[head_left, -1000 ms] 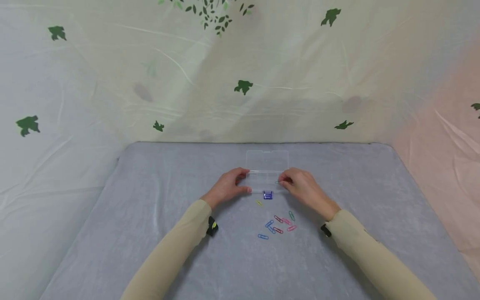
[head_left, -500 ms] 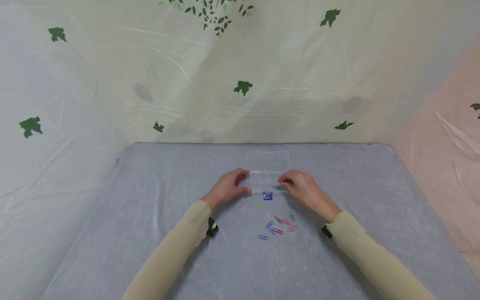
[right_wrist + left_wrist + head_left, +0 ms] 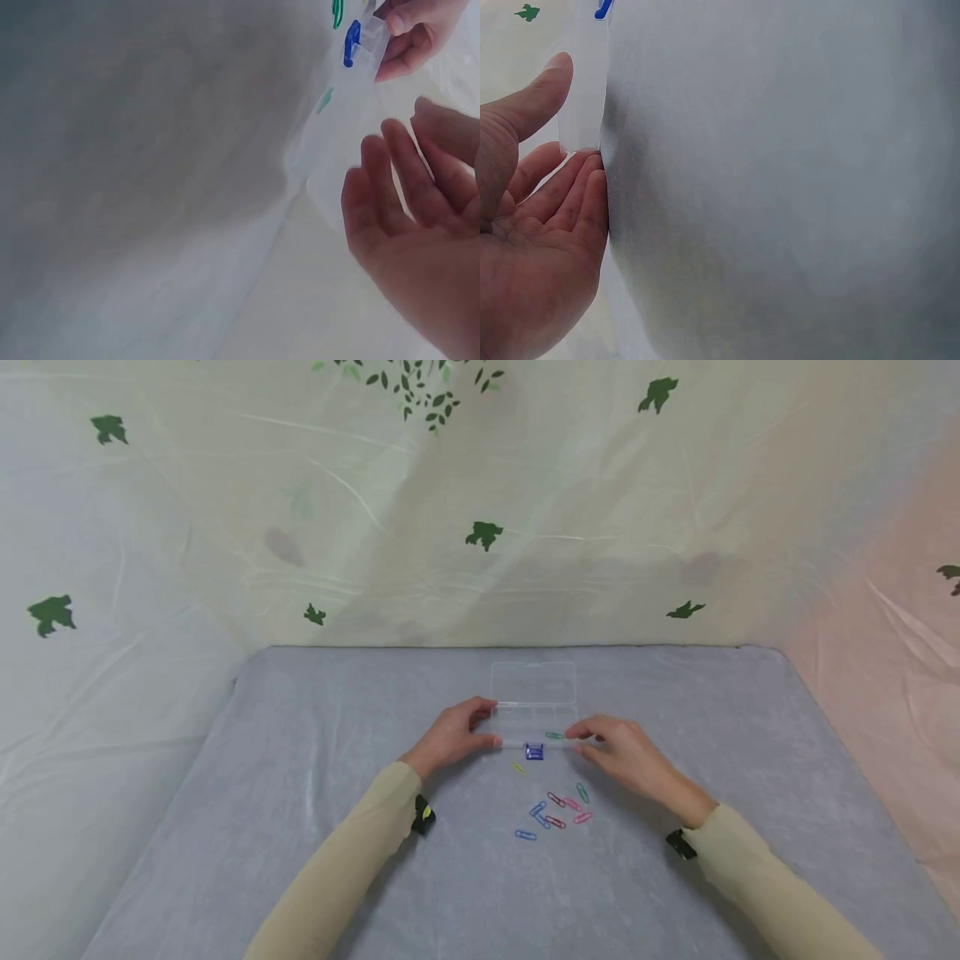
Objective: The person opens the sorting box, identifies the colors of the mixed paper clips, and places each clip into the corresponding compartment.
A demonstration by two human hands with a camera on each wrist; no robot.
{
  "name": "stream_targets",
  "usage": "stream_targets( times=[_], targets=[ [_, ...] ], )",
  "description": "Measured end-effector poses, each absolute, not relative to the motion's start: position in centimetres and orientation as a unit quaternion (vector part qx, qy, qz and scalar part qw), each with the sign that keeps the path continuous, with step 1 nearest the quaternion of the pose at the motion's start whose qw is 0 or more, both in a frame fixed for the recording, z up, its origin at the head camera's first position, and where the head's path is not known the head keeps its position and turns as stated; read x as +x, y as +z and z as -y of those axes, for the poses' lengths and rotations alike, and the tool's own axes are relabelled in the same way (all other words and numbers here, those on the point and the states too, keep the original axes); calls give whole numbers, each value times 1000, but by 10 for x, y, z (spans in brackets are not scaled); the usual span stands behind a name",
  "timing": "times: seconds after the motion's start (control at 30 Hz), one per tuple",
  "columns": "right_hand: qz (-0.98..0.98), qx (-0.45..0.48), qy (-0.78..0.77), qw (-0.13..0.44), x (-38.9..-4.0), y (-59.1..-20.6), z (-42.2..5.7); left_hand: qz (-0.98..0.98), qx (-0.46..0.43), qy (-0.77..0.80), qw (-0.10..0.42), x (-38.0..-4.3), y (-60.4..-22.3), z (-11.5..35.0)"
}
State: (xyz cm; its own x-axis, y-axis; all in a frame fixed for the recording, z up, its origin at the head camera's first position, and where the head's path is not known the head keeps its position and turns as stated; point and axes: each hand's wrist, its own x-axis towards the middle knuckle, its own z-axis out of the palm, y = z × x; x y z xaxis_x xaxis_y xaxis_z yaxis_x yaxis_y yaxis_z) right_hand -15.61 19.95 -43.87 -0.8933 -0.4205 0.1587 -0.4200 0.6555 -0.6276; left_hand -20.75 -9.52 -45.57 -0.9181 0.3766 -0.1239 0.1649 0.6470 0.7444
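A clear plastic box (image 3: 525,723) stands on the cloth, its lid (image 3: 534,683) tipped back and a blue latch (image 3: 534,752) at the front. My left hand (image 3: 455,732) grips the box's left end, thumb at the front and fingers at the back. Inside the box, toward its right end, lies a green paper clip (image 3: 554,736). My right hand (image 3: 617,750) is by the box's right end, fingers loosely bent and holding nothing. The right wrist view shows the right hand (image 3: 420,202) apart from the box (image 3: 345,112), with the green clip (image 3: 325,100) showing through its wall.
In front of the box lie a yellow paper clip (image 3: 518,767), another green clip (image 3: 582,792), blue clips (image 3: 526,835), red clips (image 3: 555,822) and pink clips (image 3: 582,817). Grey cloth (image 3: 337,877) covers the table. A pale curtain (image 3: 585,485) hangs behind it.
My right hand has let go of the green paper clip, which now lies in the box, and has drawn back to the right. The left hand stays on the box.
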Motion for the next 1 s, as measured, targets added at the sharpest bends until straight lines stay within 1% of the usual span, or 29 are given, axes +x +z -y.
stream_targets(
  times=[0.4, 0.7, 0.87, 1.0],
  targets=[
    [-898, -285, -327, 71, -144, -438, -215, -896, 144, 395, 141, -207, -455, 94],
    [-882, -339, -310, 106, -142, -448, -220, -896, 144, 394, 144, -208, -454, 94],
    [-882, -344, -293, 135, -141, -449, -223, -895, 143, 398, 144, -208, -454, 94],
    [-884, -348, -279, 141, -140, -449, -227, -895, 142, 398, 143, -208, -454, 94]
  ],
)
